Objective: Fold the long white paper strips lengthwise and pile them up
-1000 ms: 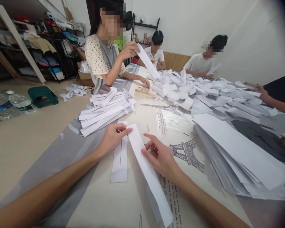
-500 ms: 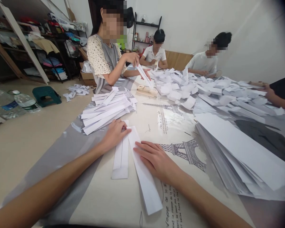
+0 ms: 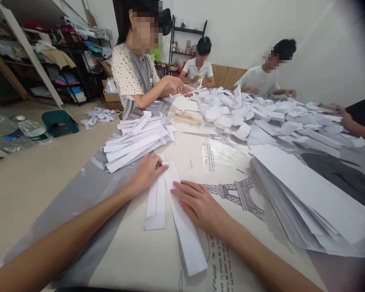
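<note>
My left hand (image 3: 147, 172) has its fingers closed at the top end of a long folded paper strip (image 3: 187, 227), which slants down toward me. On the strip's right edge lies my right hand (image 3: 197, 200), palm down, fingers stretched out. Just left of it a second paper strip (image 3: 156, 202) with a dark line along its middle rests on the table, its top end under my left hand. Beyond my left hand is a pile of folded strips (image 3: 140, 140).
A stack of large white sheets (image 3: 307, 194) stands at the right. Loose paper pieces (image 3: 231, 105) cover the far table (image 3: 225, 158), near a wooden block (image 3: 187, 116). A person (image 3: 140, 77) at the left handles a strip; others sit farther back.
The lined strip has shifted slightly right at its near end. My hands look the same. The person at the left has lowered and levelled their strip, and the far-right person's hands have moved apart.
</note>
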Action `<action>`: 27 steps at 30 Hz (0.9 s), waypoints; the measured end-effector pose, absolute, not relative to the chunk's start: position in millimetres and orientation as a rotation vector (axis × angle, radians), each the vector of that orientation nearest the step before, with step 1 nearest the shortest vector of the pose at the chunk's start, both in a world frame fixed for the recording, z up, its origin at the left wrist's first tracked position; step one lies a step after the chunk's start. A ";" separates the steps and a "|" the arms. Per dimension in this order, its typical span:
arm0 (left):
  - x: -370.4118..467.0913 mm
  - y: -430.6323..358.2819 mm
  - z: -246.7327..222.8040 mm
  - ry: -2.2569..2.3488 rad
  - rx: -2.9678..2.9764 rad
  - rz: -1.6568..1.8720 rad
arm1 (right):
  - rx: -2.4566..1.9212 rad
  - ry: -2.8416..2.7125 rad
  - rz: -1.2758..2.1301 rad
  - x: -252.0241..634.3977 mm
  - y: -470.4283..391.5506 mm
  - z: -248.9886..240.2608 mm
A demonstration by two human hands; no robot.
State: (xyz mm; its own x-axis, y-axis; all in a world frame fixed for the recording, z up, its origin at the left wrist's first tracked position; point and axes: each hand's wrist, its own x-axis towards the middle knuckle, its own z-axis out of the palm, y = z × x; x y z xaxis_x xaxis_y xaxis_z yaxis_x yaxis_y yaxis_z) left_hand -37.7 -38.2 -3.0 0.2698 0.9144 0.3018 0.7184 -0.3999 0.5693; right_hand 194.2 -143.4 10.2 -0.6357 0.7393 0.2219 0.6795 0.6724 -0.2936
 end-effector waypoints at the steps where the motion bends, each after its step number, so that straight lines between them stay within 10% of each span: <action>1: -37.6 -38.3 -3.0 1.488 2.220 0.871 | -1.124 -2.565 0.260 194.3 -143.4 10.3; 27: -33.7 -31.8 -4.5 1.572 2.085 0.859 | -1.082 -2.589 0.188 193.2 -143.3 9.4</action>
